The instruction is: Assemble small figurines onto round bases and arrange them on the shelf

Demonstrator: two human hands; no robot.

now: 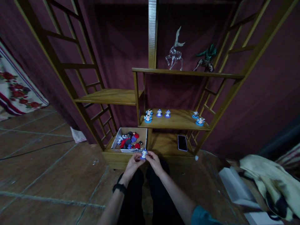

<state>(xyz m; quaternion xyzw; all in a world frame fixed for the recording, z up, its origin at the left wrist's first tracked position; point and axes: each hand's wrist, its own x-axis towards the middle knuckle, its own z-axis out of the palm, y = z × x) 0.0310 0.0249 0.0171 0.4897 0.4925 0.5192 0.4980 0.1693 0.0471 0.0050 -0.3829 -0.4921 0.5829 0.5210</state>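
Shelving unit: a brown wooden frame with lattice sides (152, 37) stands against a dark maroon wall, its stepped shelves giving ornaments separate levels.
Middle shelf: this yellow-brown plank (179, 121) carries five small figurines spaced in groups, likely so each stays visible from the front.
Cardboard box: a lidless, pale-walled tray (140, 130) rests on the low left shelf, near the hands; its sides keep a loose pile of red, black and purple pieces (127, 142) together.
Clear glass deer: it stands (174, 56) on the upper shelf, well above the hands.
Left hand: its fingers are narrow, holding the figurine near its base from the left (133, 161).
Right hand: its fingers close in on the other side (153, 160), apparently steadying the same piece.
Phone: a dark slab with a pale purple edge (182, 143) lies flat on the low right shelf, apart from the box.
Held figurine: a small purple-and-white plastic character (143, 153) is upright between both hands, just in front of the box, its front seemingly turned toward the person, perhaps for a clear look.
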